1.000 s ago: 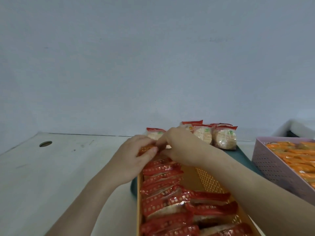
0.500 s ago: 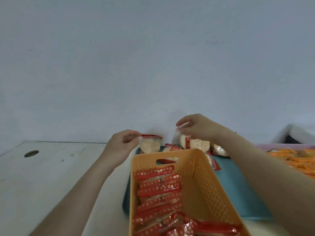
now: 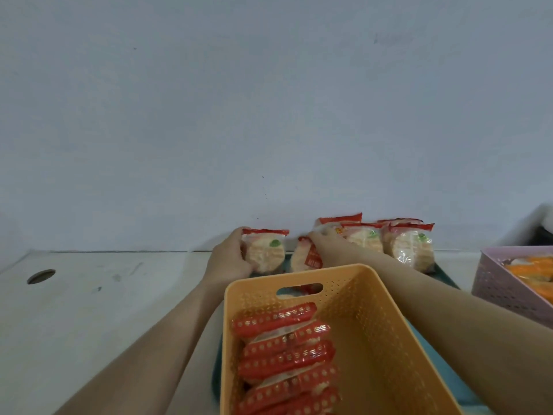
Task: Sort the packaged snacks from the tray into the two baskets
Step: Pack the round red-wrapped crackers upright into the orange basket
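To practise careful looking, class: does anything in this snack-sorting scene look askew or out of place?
One packet by the right hand leans sideways, unlike the upright packet the left hand grips and those along the wall. The orange basket sits on the tray, covering part of it.

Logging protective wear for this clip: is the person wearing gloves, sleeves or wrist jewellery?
No. Both forearms are bare to the frame edge, no sleeves. The left hand and right hand are ungloved; no watch, bracelet or ring shows.
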